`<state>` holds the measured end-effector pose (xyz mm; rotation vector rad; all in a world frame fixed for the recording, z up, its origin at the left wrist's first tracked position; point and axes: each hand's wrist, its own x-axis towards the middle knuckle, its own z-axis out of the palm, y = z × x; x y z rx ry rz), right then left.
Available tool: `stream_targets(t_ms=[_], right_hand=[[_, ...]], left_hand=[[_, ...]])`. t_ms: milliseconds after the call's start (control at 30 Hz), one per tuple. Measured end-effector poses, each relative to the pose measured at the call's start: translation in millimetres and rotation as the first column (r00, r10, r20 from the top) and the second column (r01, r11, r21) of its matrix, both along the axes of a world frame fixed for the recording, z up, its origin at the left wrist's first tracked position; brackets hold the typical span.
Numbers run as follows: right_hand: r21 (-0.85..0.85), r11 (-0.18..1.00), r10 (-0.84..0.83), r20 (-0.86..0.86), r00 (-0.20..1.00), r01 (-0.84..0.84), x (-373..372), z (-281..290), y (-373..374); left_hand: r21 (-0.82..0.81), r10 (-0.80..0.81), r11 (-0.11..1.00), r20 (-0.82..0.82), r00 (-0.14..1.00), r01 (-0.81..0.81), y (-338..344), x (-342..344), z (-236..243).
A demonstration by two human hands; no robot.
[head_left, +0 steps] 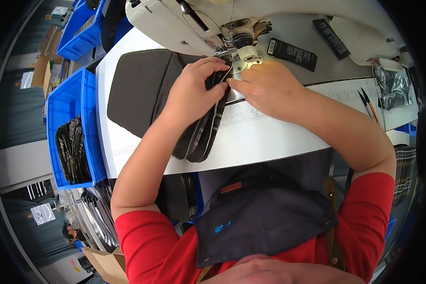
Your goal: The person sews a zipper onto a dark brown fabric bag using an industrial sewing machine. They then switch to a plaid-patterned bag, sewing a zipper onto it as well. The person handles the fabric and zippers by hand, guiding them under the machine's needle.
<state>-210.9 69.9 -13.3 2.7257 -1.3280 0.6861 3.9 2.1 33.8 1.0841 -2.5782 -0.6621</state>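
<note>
A dark brown zippered bag piece (144,87) lies on the sewing table, its zipper and pale-edged trim running up to the needle area of a white sewing machine (170,26). Close to the presser foot (226,51), my left hand (194,87) is closed on the zipper edge, thumb and fingertips pinching it. My right hand (270,90) faces it from the other side, fingers curled and fingertips pinching the same edge. Part of the seam is hidden under my fingers.
Left of the white table (265,142) stands a blue bin (87,85) holding stacked plaid fabric. Right of the machine head lie a black label card (292,54), a second dark card (330,39), a pen (375,113) and a clear plastic packet (392,85).
</note>
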Motion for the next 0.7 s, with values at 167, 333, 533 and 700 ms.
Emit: stream_targets(t_ms=[167,333,533,700], right_hand=[[0.110,0.992,-0.051,-0.088,0.995,0.061,-2.3,3.3,-3.0],[0.082,0.993,-0.073,-0.104,0.992,0.082,-4.6,2.6,-2.6],[-0.176,0.981,-0.084,-0.028,0.996,0.077,3.7,-8.1,-4.9],[-0.104,0.976,-0.201,-0.070,0.977,0.194,2.5,-6.8,-7.7]], left_hand=[[-0.091,0.114,0.990,0.073,0.991,-0.107,10.3,-3.9,2.9],[0.071,0.158,0.982,0.210,0.965,-0.176,0.7,-12.5,11.3],[0.397,0.152,0.905,0.044,0.987,-0.157,-23.9,5.5,3.1],[0.492,0.175,0.858,-0.005,0.985,-0.150,-23.6,7.3,1.1]])
